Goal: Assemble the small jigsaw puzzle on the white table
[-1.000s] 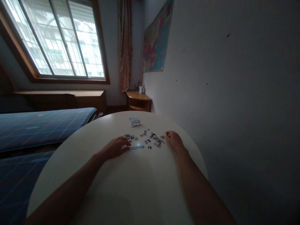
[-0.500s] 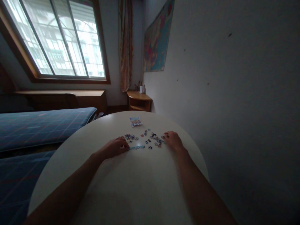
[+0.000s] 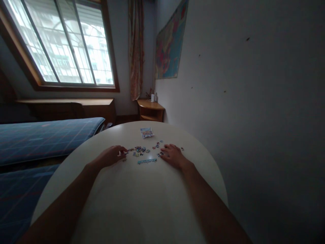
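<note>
Loose jigsaw pieces (image 3: pixel 140 149) lie in a pile on the round white table, with a joined blue strip of puzzle (image 3: pixel 147 161) just in front of them. At the pile's left edge is my left hand (image 3: pixel 113 156), its thumb and fingers apart beside a few pieces. My right hand (image 3: pixel 173 156) lies palm down with fingers stretched over pieces on the right, hiding most of them. Between the hands, several small pieces (image 3: pixel 155 145) are scattered. One piece (image 3: pixel 182 149) sits alone to the right of my right hand.
A small picture sheet (image 3: pixel 147 133) lies behind the pieces on the table (image 3: pixel 137 203). A bed with a blue plaid mattress (image 3: pixel 50 135) stands at the left, and a wall (image 3: pixel 241 135) rises at the right. A corner shelf (image 3: pixel 151 104) is beyond the table.
My left hand has moved left, off the blue strip to the pile's left edge. My right hand has slid left and now covers the right-hand pieces.
</note>
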A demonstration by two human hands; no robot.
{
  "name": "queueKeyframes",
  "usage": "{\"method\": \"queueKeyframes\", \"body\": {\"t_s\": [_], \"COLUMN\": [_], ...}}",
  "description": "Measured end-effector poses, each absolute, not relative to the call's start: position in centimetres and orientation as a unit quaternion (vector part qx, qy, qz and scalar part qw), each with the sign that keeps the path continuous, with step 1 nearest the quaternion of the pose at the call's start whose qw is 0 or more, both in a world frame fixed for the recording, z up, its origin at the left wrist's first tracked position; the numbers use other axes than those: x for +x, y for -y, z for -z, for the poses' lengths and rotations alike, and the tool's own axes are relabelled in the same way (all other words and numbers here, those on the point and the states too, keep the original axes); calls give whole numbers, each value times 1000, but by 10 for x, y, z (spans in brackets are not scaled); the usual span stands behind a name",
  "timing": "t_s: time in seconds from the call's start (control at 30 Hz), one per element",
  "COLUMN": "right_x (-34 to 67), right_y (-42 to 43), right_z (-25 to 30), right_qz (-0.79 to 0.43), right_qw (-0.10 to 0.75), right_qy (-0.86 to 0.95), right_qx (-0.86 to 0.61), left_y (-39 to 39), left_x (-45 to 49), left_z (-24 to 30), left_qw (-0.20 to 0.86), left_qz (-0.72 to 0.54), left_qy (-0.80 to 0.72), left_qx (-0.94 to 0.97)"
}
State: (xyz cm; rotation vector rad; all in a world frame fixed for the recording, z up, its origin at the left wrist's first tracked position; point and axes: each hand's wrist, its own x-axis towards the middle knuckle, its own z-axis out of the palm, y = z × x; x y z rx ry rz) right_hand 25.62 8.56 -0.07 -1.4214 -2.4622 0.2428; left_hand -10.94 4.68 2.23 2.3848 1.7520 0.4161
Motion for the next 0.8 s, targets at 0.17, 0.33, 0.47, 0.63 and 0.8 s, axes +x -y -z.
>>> {"method": "queueKeyframes", "body": {"t_s": [0.17, 0.33, 0.47, 0.63, 0.8], "right_x": [268, 288, 299, 299, 298], "right_y": [-95, -103, -106, -106, -104], "right_z": [0, -2, -1, 0, -2], "right_qz": [-48, -45, -47, -47, -43], "right_qw": [192, 237, 245, 243, 244], "right_qy": [835, 784, 743, 733, 732], "right_qx": [-514, -572, -621, -633, -634], "left_y": [-49, -48, -46, -43, -41], "left_x": [-123, -127, -118, -108, -103], "left_z": [-22, -22, -25, -28, -30], "left_qw": [102, 141, 166, 166, 156], "left_qz": [-127, -115, -105, -86, -66], "left_qy": [-609, -595, -591, -602, -605], "left_qx": [776, 783, 783, 777, 778]}}
